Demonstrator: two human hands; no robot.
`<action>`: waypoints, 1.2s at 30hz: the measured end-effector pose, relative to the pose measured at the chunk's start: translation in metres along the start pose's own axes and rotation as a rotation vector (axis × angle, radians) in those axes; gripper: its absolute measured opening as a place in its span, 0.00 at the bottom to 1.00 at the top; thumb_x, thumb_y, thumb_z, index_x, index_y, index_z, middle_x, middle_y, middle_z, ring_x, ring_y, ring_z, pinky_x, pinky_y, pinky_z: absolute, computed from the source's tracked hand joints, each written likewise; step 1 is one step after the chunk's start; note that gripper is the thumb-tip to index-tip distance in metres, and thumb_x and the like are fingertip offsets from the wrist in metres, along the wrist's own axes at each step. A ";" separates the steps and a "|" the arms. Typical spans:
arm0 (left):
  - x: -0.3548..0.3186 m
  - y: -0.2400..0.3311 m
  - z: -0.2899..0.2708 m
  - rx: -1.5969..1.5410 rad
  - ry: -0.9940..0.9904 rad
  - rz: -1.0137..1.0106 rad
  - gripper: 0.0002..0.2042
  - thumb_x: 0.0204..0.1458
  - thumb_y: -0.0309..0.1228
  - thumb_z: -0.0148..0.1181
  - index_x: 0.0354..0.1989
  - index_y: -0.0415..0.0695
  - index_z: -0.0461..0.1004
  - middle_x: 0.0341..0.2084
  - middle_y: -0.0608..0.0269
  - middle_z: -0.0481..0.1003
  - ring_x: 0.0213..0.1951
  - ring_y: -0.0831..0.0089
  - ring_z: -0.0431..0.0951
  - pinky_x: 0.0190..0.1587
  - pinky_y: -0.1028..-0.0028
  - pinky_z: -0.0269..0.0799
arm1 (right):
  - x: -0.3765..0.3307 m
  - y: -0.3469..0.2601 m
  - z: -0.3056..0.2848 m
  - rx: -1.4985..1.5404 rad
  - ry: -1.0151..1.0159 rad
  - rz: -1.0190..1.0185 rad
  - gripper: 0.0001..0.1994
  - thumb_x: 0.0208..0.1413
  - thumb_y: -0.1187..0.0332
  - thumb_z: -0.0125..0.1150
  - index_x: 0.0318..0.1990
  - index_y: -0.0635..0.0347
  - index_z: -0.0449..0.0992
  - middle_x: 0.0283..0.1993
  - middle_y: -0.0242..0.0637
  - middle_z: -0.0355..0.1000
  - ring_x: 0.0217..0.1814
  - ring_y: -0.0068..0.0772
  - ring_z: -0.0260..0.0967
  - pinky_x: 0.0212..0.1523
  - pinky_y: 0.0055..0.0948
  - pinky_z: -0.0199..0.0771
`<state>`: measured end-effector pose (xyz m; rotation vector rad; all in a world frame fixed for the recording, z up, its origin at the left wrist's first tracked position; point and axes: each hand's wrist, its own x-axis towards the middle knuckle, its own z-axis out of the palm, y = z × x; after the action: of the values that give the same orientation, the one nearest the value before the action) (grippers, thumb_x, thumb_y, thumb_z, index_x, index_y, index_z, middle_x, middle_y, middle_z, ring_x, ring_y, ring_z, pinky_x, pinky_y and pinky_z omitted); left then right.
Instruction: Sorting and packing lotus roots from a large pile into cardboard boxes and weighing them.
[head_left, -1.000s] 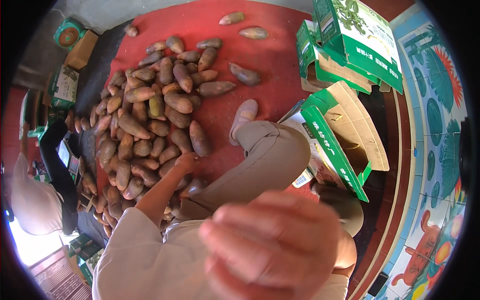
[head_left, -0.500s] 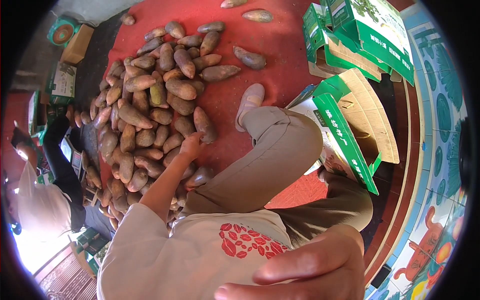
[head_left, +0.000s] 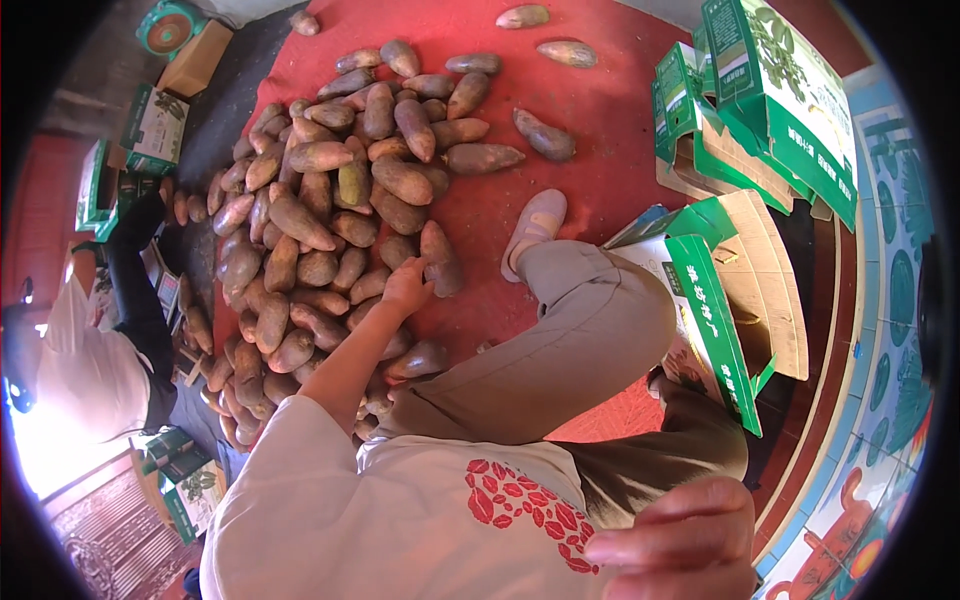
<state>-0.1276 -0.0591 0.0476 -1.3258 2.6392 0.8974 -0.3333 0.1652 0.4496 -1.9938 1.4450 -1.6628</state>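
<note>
My left hand (head_left: 408, 288) reaches across to the right edge of a large heap. Its fingers are bent against the lower end of a long, brownish-red root vegetable (head_left: 441, 258), which lies on the red mat. Part of the grip is hidden by the hand itself. Close to the camera at the lower right is my right hand (head_left: 685, 545), its fingers loosely curled with nothing visible in them. Beside my left forearm spreads the heap of similar root vegetables (head_left: 300, 222), mostly reddish brown, with one greener piece (head_left: 353, 183) among them.
Green and white cardboard boxes (head_left: 712, 335) stand open beside my right knee, with more boxes (head_left: 790, 105) beyond. Loose root vegetables (head_left: 545, 135) lie off the heap on the red mat (head_left: 610, 100). Another person (head_left: 95, 355) works at the left. A tiled wall (head_left: 890, 300) borders the right.
The whole view has shifted, so the heap and boxes appear farther right. My right hand has moved right and lower, its fingers closer together. My left hand stays at the same root vegetable.
</note>
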 end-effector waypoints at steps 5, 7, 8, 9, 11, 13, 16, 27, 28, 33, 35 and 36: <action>0.001 -0.010 0.011 0.034 0.020 -0.016 0.23 0.45 0.31 0.61 0.52 0.46 0.66 0.46 0.53 0.70 0.47 0.53 0.71 0.50 0.62 0.68 | 0.004 0.041 -0.005 -0.044 -0.073 -0.345 0.12 0.45 0.67 0.63 0.40 0.54 0.78 0.41 0.44 0.70 0.27 0.36 0.72 0.22 0.27 0.70; 0.002 -0.010 0.007 -0.004 -0.021 -0.046 0.24 0.45 0.30 0.61 0.53 0.46 0.66 0.45 0.52 0.70 0.46 0.53 0.72 0.49 0.62 0.68 | 0.012 0.030 0.010 -0.108 -0.027 -0.276 0.11 0.39 0.74 0.63 0.34 0.53 0.80 0.39 0.41 0.71 0.25 0.32 0.72 0.21 0.23 0.72; 0.002 -0.009 0.005 -0.041 -0.054 -0.082 0.24 0.45 0.30 0.60 0.53 0.46 0.65 0.44 0.51 0.71 0.45 0.53 0.72 0.49 0.62 0.68 | 0.015 0.031 0.019 -0.109 -0.024 -0.268 0.11 0.39 0.74 0.63 0.34 0.53 0.80 0.39 0.41 0.71 0.25 0.32 0.72 0.21 0.23 0.72; 0.001 -0.004 0.002 -0.042 -0.062 -0.077 0.24 0.45 0.30 0.60 0.53 0.46 0.65 0.44 0.51 0.71 0.45 0.53 0.72 0.49 0.62 0.68 | 0.018 0.035 0.027 -0.133 0.048 -0.348 0.10 0.39 0.74 0.63 0.33 0.55 0.80 0.38 0.40 0.71 0.25 0.32 0.72 0.20 0.23 0.71; -0.001 0.001 -0.005 -0.109 -0.102 -0.155 0.27 0.45 0.33 0.61 0.55 0.44 0.62 0.49 0.49 0.69 0.53 0.52 0.67 0.55 0.63 0.63 | 0.020 0.025 0.049 -0.117 0.255 -0.250 0.06 0.40 0.72 0.61 0.30 0.58 0.79 0.35 0.39 0.72 0.25 0.29 0.72 0.20 0.23 0.71; -0.002 -0.004 -0.006 -0.094 -0.122 -0.164 0.29 0.46 0.33 0.61 0.57 0.45 0.59 0.49 0.48 0.68 0.54 0.52 0.67 0.55 0.62 0.63 | 0.013 0.020 0.066 -0.028 0.264 -0.217 0.05 0.41 0.71 0.60 0.28 0.57 0.78 0.35 0.39 0.72 0.25 0.29 0.72 0.19 0.23 0.70; -0.001 -0.004 -0.003 -0.068 -0.142 -0.159 0.32 0.46 0.34 0.61 0.60 0.45 0.54 0.50 0.46 0.68 0.54 0.52 0.66 0.55 0.62 0.63 | 0.017 0.013 0.056 0.068 0.204 -0.179 0.04 0.43 0.67 0.59 0.26 0.55 0.78 0.33 0.37 0.72 0.24 0.29 0.71 0.19 0.23 0.69; 0.003 -0.002 0.003 0.075 -0.177 -0.217 0.36 0.48 0.37 0.60 0.64 0.45 0.47 0.52 0.43 0.67 0.56 0.54 0.66 0.57 0.64 0.63 | 0.027 -0.027 0.016 -0.106 0.015 0.196 0.06 0.35 0.70 0.65 0.24 0.47 0.75 0.34 0.27 0.73 0.27 0.28 0.72 0.25 0.27 0.71; 0.004 -0.005 0.007 0.063 -0.173 -0.201 0.37 0.48 0.37 0.60 0.64 0.44 0.47 0.52 0.43 0.66 0.56 0.54 0.66 0.57 0.64 0.63 | 0.033 -0.034 0.013 -0.171 -0.042 0.353 0.07 0.36 0.70 0.65 0.26 0.46 0.75 0.35 0.27 0.73 0.29 0.29 0.73 0.27 0.28 0.71; 0.005 -0.005 0.015 0.029 -0.207 -0.232 0.37 0.47 0.37 0.60 0.64 0.45 0.48 0.54 0.44 0.65 0.56 0.53 0.66 0.57 0.63 0.63 | -0.005 -0.003 -0.020 -0.204 -0.200 0.182 0.06 0.45 0.70 0.58 0.33 0.53 0.72 0.35 0.41 0.72 0.29 0.36 0.70 0.25 0.32 0.68; 0.001 -0.013 0.015 0.027 -0.200 -0.249 0.36 0.47 0.36 0.61 0.63 0.46 0.49 0.54 0.44 0.64 0.55 0.53 0.66 0.57 0.63 0.63 | -0.032 0.030 -0.016 -0.342 0.079 0.093 0.13 0.37 0.77 0.61 0.35 0.59 0.76 0.35 0.40 0.71 0.30 0.36 0.69 0.26 0.31 0.68; 0.007 -0.003 0.019 0.018 -0.215 -0.221 0.36 0.47 0.36 0.61 0.63 0.46 0.49 0.54 0.44 0.64 0.55 0.53 0.66 0.57 0.63 0.63 | -0.033 0.019 -0.025 -0.560 0.074 0.269 0.12 0.43 0.79 0.57 0.39 0.63 0.73 0.34 0.41 0.71 0.29 0.38 0.69 0.27 0.32 0.68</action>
<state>-0.1332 -0.0558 0.0283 -1.3955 2.2836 0.9244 -0.3616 0.1909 0.4242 -1.8634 2.2878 -1.3294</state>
